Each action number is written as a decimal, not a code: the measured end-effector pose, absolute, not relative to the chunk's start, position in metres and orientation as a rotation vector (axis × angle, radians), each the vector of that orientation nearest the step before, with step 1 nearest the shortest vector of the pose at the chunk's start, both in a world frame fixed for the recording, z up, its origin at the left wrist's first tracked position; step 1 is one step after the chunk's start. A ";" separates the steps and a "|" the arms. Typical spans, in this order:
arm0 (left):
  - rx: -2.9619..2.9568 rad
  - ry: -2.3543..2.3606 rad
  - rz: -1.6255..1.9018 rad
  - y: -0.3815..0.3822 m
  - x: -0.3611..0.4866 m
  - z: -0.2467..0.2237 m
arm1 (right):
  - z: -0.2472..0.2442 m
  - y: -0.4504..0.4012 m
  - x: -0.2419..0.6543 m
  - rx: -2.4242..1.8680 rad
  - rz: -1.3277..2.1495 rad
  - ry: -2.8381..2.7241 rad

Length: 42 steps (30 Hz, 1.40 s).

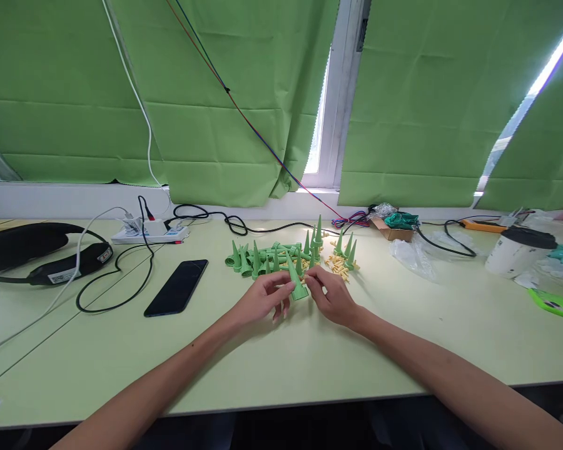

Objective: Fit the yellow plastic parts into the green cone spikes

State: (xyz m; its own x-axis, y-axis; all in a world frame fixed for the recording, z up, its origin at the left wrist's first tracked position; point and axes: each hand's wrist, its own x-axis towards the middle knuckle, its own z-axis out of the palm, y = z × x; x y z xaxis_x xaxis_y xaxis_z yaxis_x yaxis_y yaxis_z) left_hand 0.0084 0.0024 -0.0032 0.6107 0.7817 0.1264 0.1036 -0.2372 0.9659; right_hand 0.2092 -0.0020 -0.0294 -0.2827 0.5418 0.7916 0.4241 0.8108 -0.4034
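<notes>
My left hand [268,294] grips a green plastic cone [296,281], its pointed tip up and its wide base toward me. Close on the right, my right hand [329,295] has thumb and forefinger pinched together near the cone; whatever small piece sits between those fingertips is too small to make out. Behind my hands stand and lie several more green cones [256,259]. Small yellowish pieces [338,267] are heaped behind my right hand, with a few green cones [351,255] standing among them.
A black phone [177,289] lies to the left, near a power strip [150,235] and cables. Headphones [70,262] are at far left. On the right are a small cardboard box [392,232], a plastic bag [413,257], a lidded cup [518,253] and a green phone case [556,304].
</notes>
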 end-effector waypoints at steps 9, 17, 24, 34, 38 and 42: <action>1.794 0.756 0.859 -0.001 0.010 -0.001 | -0.029 -0.003 0.208 -0.757 0.147 -1.948; 2.203 0.781 1.074 -0.001 0.009 -0.005 | -0.031 -0.001 0.207 -0.804 0.202 -1.992; 2.531 0.694 1.183 0.002 0.005 -0.013 | -0.033 0.000 0.208 -0.854 0.250 -2.006; 2.558 0.751 1.137 0.003 0.003 -0.013 | -0.028 -0.001 0.207 -0.884 0.293 -1.989; 2.569 0.769 1.114 0.002 0.002 -0.012 | -0.027 0.000 0.207 -0.889 0.303 -2.006; 2.620 0.749 1.133 0.003 0.002 -0.012 | -0.027 -0.001 0.207 -0.895 0.318 -1.998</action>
